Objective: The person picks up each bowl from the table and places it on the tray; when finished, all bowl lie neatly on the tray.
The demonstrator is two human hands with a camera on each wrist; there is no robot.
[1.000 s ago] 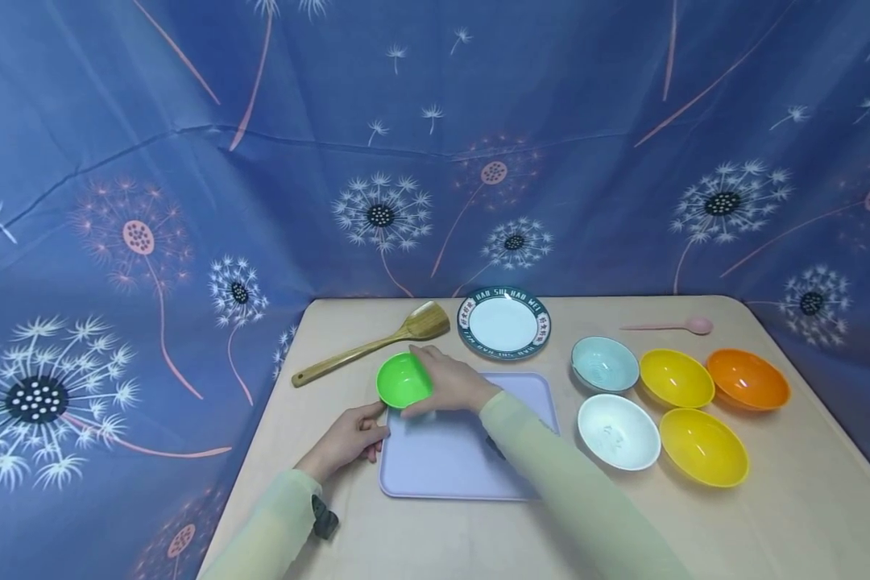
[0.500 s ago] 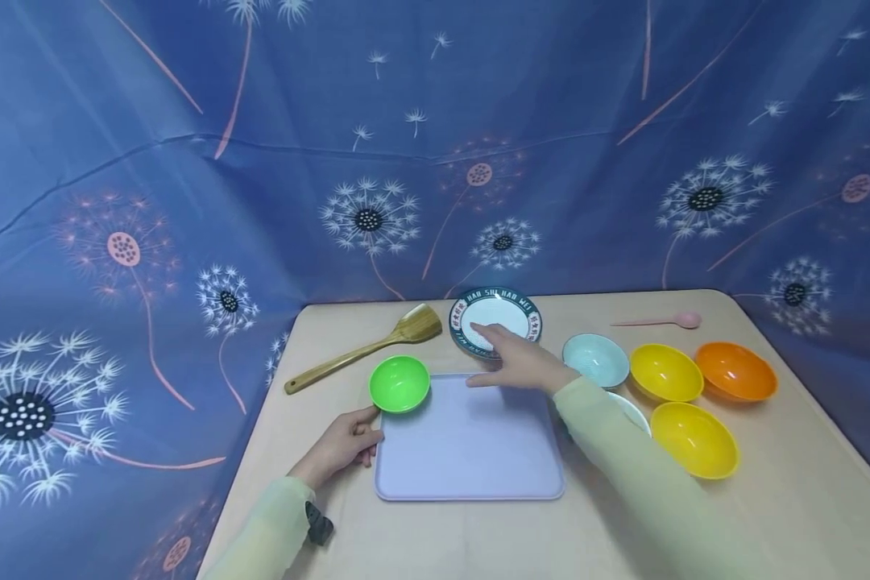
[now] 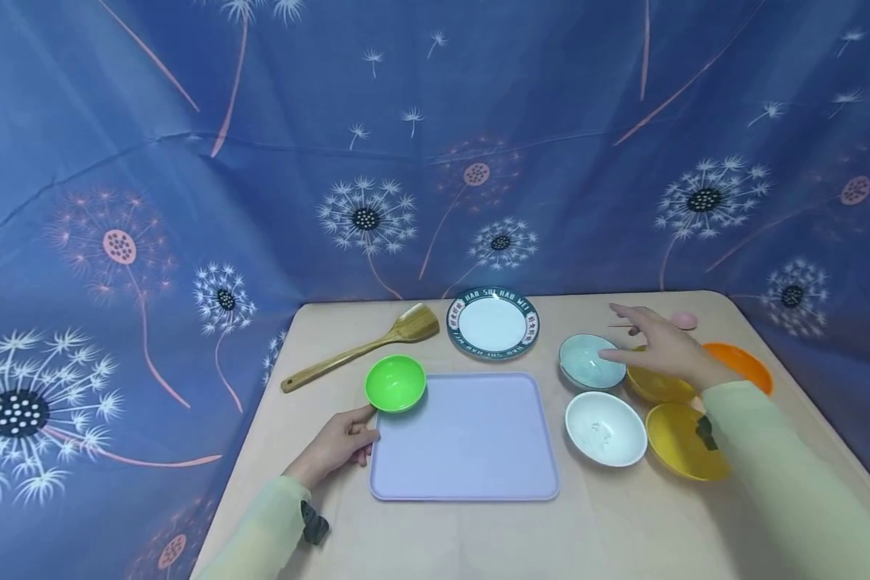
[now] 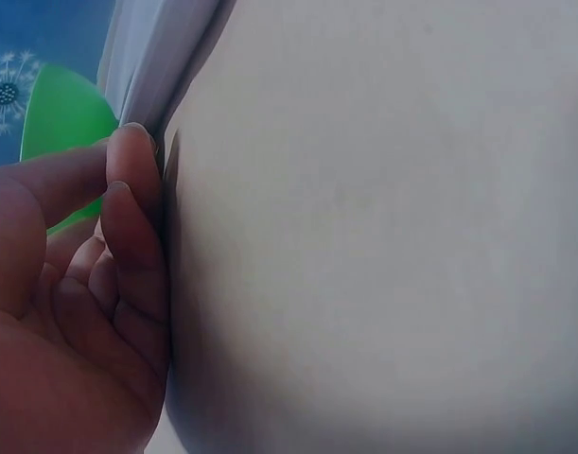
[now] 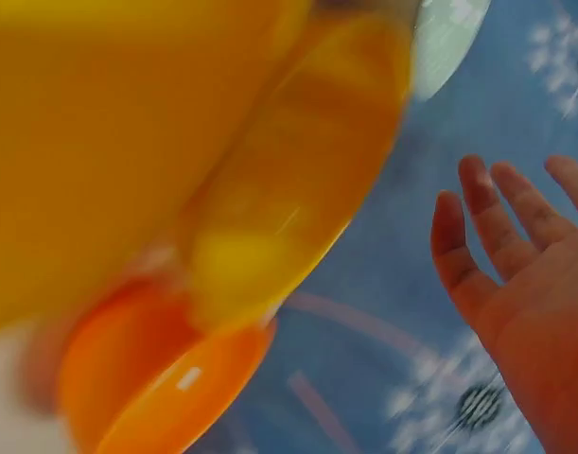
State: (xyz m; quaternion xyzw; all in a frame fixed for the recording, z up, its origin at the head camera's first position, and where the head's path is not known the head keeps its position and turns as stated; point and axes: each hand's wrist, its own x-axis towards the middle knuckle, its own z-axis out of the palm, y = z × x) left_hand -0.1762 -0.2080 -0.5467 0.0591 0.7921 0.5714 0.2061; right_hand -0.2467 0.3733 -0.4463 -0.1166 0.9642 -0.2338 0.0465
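My left hand [image 3: 339, 445] is at the left edge of a pale lilac tray [image 3: 471, 443], thumb and fingertips curled on its rim. The left wrist view shows the tray's edge [image 4: 166, 57] at those fingertips. A small green bowl [image 3: 395, 384] sits over the tray's far left corner. My right hand [image 3: 663, 348], fingers extended and holding nothing, hovers above a yellow bowl [image 3: 660, 388], partly covering it. Near its thumb stands a light blue bowl [image 3: 590, 362]. In the right wrist view the palm and spread fingers [image 5: 506, 236] show beside the yellow bowl [image 5: 307, 170].
A white bowl [image 3: 606, 429], a second yellow bowl [image 3: 685, 443] and an orange bowl [image 3: 741, 364] stand at the right. A wooden spatula [image 3: 362, 346], a green-rimmed plate [image 3: 493, 324] and a partly hidden pink spoon [image 3: 685, 321] lie at the back. A blue patterned curtain hangs behind.
My right hand has let go of the green bowl, leaving it at the tray's far left corner, and moved right over the bowls. The left hand has stayed at the tray's edge.
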